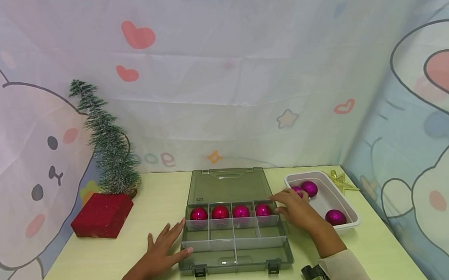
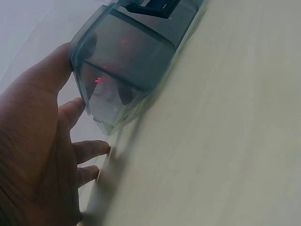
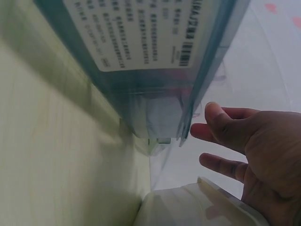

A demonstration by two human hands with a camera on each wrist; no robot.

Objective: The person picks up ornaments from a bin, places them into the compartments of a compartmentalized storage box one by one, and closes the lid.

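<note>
as the left hand [image 1: 160,254] rests straight, spread fingers against the left edge of a divided box [image 1: 216,269], lower centre of frame, the right hand [image 1: 299,209] extends from lower right, empty, fingers loosely parted near the box's upper-right corner; four shiny baubles [image 1: 220,212], box's top row; white tray [image 1: 323,200], right.

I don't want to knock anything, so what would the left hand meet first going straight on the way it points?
The left hand would likely meet the divided box first, on its left side; the thumb looks to be at the rim, though exact contact is hard to judge.
</note>
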